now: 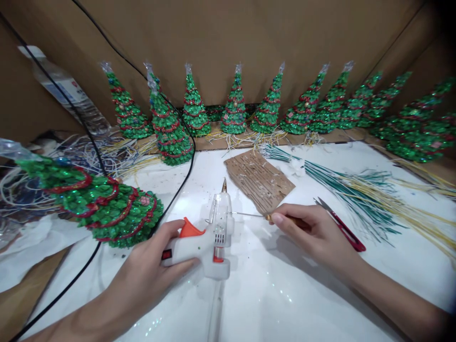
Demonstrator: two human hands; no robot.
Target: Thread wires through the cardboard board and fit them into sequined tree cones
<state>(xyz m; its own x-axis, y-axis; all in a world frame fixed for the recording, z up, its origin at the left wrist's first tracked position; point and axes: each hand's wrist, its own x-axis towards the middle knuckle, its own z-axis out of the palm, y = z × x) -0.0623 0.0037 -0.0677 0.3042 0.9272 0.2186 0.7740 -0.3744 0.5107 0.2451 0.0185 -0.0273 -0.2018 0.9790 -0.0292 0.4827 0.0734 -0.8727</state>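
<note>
My left hand is wrapped around the handle of a white hot glue gun with an orange trigger. The gun lies sideways above the white table, its metal nozzle pointing away from me, and a clear glue stick runs out of its back. Between the fingers of my right hand is a thin awl with a brown handle. Its slim metal shaft reaches left to the side of the gun's barrel; whether it touches there I cannot tell. A piece of brown cardboard with dark grooves and whitish glue bits lies beyond.
Several green tinsel Christmas trees stand along the back; another tree leans at left. Green and yellow wires and red-handled scissors lie right. A black cable crosses the left side. A plastic bottle leans behind.
</note>
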